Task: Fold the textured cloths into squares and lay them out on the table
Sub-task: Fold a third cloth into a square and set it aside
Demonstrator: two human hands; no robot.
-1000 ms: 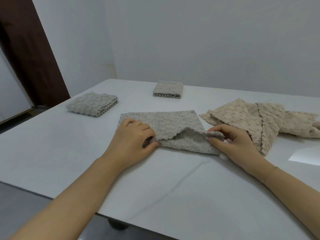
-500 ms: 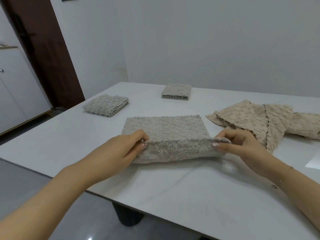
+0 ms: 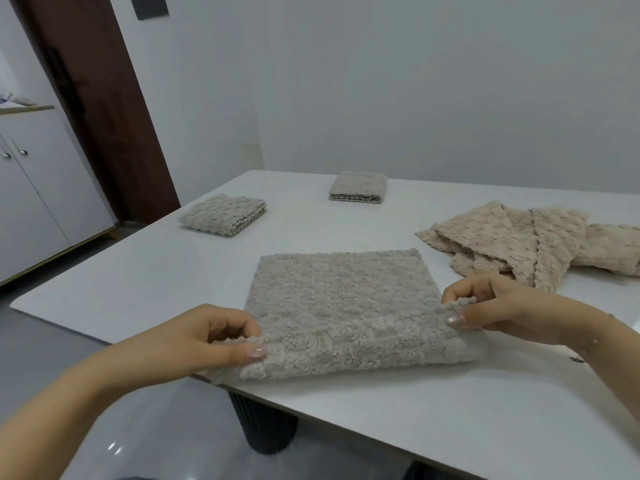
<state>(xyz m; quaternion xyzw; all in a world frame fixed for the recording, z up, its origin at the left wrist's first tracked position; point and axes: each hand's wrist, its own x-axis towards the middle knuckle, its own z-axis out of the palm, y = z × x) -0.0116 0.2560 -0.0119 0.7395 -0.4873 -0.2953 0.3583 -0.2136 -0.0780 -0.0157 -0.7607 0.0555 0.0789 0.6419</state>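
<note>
Near the front edge of the white tabletop (image 3: 398, 420), I am watching the grey textured cloth (image 3: 343, 306) lying half-folded. My view shows the left hand (image 3: 207, 337) pinching its near-left corner and the right hand (image 3: 491, 306) pinching its near-right corner, thumbs on top. Two folded grey squares (image 3: 224, 214) (image 3: 358, 187) are sitting farther back, and unfolded beige cloths (image 3: 519, 240) are lying at right.

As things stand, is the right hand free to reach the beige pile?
Probably not yet: the right hand pinches a corner of the grey cloth. The beige pile lies just beyond it, nothing between.
</note>
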